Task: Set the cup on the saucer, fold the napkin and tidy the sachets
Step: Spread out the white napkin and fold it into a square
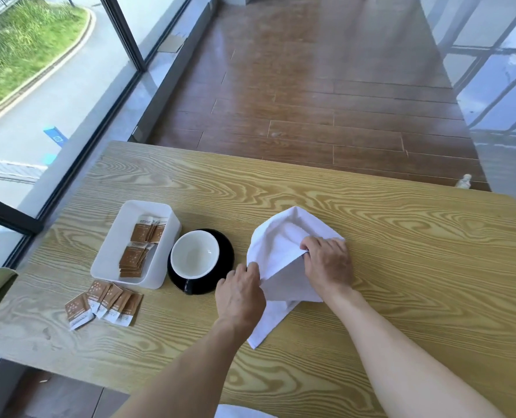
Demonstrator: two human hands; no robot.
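Head view: both hands are working the napkin (283, 254), which is lying on the table (401, 236) just right of the cup (195, 257) sitting on its saucer (220, 267). The left hand (241, 294) is pinching the cloth's left edge; the right hand (329, 260) is gripping a raised fold. The cloth looks soft, light and limp, so corners and edges are probably the best holds. Some sachets (102, 304) are lying loose beside the tray (111, 248)
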